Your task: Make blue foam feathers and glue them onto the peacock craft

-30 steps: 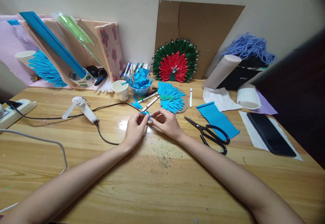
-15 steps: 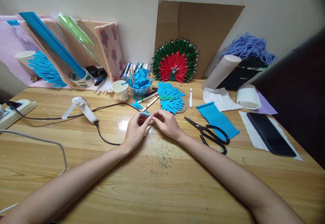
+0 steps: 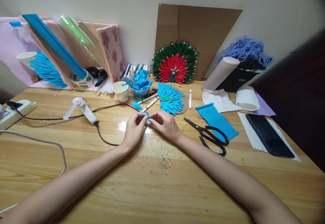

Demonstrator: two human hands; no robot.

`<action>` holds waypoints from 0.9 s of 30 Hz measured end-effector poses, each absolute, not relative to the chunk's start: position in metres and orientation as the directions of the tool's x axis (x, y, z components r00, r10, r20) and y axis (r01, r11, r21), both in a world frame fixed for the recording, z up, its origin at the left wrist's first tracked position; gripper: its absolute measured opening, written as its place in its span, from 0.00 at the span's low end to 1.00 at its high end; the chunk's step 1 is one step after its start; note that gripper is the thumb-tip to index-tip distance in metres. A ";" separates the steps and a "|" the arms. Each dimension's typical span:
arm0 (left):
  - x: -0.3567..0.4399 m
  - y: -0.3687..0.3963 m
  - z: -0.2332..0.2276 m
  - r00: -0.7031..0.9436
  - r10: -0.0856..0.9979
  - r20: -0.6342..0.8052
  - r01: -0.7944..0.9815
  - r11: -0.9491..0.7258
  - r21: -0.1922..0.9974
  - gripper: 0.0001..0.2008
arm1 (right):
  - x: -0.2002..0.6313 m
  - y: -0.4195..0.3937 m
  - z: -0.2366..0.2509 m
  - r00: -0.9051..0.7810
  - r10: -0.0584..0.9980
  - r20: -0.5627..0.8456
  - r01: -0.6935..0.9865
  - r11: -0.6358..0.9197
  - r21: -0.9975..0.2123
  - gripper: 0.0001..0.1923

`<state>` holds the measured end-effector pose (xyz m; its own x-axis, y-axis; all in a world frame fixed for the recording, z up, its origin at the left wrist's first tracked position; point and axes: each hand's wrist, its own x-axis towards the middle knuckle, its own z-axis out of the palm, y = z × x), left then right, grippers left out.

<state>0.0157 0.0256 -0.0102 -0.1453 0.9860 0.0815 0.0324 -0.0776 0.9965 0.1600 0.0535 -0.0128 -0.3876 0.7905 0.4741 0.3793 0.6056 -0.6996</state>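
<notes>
My left hand (image 3: 135,129) and my right hand (image 3: 164,124) meet over the middle of the wooden table (image 3: 157,180). Between their fingertips they pinch a small blue paper piece (image 3: 146,116), mostly hidden by the fingers. Just beyond lies a half-covered blue paper peacock fan (image 3: 170,101) on a cardboard disc. A blue bowl of folded blue pieces (image 3: 139,82) stands behind it, with loose blue pieces (image 3: 136,106) and markers (image 3: 148,99) beside it.
Black scissors (image 3: 209,135) and a blue paper strip (image 3: 216,119) lie to the right, a black phone (image 3: 269,135) farther right. A white handheld fan (image 3: 82,108) with its cable, a paper cup (image 3: 121,90) and a power strip (image 3: 14,110) are left. A red-green peacock fan (image 3: 175,62) leans on cardboard.
Both hands stay together on the small blue piece; the fingers have shifted slightly around it. The camera has tilted a little, moving the scene slightly down in the picture.
</notes>
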 end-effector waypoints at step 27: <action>0.014 0.024 -0.006 -0.074 0.995 0.073 -0.047 -0.076 0.996 0.10 | 0.160 0.048 -0.008 -0.374 0.771 0.515 0.387 0.634 -0.669 0.04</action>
